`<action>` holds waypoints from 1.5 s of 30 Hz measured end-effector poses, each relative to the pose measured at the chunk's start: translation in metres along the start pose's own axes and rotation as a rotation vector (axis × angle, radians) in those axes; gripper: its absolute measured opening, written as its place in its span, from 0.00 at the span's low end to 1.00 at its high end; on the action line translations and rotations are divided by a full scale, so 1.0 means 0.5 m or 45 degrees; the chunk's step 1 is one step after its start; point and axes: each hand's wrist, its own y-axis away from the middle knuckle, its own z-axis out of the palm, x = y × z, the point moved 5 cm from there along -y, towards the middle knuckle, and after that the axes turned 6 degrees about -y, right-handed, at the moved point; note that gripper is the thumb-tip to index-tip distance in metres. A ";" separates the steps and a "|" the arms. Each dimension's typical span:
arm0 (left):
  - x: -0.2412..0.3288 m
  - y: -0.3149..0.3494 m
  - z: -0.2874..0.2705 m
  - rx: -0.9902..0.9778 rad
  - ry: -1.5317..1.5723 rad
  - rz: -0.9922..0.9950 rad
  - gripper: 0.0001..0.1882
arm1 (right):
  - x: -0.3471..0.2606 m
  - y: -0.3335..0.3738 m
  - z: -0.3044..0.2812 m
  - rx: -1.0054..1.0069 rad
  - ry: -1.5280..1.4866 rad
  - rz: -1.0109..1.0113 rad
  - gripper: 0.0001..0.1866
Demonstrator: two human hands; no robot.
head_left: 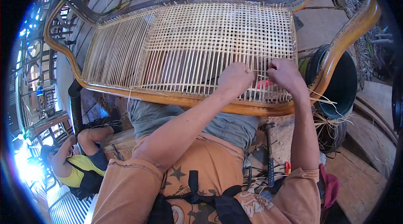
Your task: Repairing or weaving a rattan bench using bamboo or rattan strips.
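A cane seat panel (pixel 226 26) is stretched in front of me on a curved rattan frame (pixel 168 98). Its far right part is woven in an open grid; nearer to me and at the left mostly lengthwise strands run. Over the near right part, my left hand (pixel 237 78) is closed, fingers pinched at the cane strands. A short way to its right, my right hand (pixel 287 74) is likewise closed in a pinch among the strands, thumb side toward the left hand. The pinched strand is mostly hidden by my fingers. Loose cane ends (pixel 325 99) stick out past the frame's right edge.
A dark green bucket (pixel 342 85) stands at the right, beside a bundle of loose cane strips (pixel 331 123). A hammer (pixel 269 152) lies on the floor near my right forearm. At the lower left sits another person (pixel 79 165) in a yellow top.
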 end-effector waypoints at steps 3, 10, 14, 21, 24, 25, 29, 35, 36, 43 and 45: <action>0.009 0.024 -0.003 0.233 -0.205 0.244 0.10 | 0.016 -0.004 0.020 0.142 0.155 -0.090 0.11; 0.006 0.013 -0.003 0.035 -0.435 0.107 0.10 | -0.006 0.001 0.016 0.111 0.114 -0.138 0.11; -0.016 0.005 -0.004 -0.201 -0.116 -0.091 0.09 | -0.008 0.011 0.011 -0.011 0.087 -0.141 0.11; -0.022 0.015 -0.001 0.128 -0.064 -0.026 0.09 | -0.012 0.007 0.013 -0.003 0.039 -0.103 0.12; -0.021 0.009 0.002 0.136 -0.091 0.048 0.09 | -0.019 0.002 0.027 -0.029 0.089 -0.057 0.13; -0.018 0.011 0.002 0.156 -0.097 0.014 0.09 | -0.018 -0.001 0.031 -0.032 0.141 -0.023 0.13; -0.024 0.022 0.000 0.159 -0.013 0.086 0.10 | -0.014 -0.001 0.036 -0.034 0.114 0.008 0.12; -0.006 0.040 -0.009 0.273 -0.568 0.210 0.10 | -0.020 0.003 0.033 -0.038 0.079 0.005 0.15; -0.005 0.035 -0.015 0.280 -0.565 0.206 0.10 | -0.023 0.001 0.029 -0.040 0.083 -0.002 0.15; -0.042 0.002 -0.013 -0.018 -0.098 -0.005 0.08 | -0.013 -0.002 0.024 -0.070 0.012 -0.036 0.12; -0.045 0.013 -0.017 0.200 -0.101 -0.086 0.08 | -0.016 -0.007 0.027 -0.081 0.013 -0.051 0.12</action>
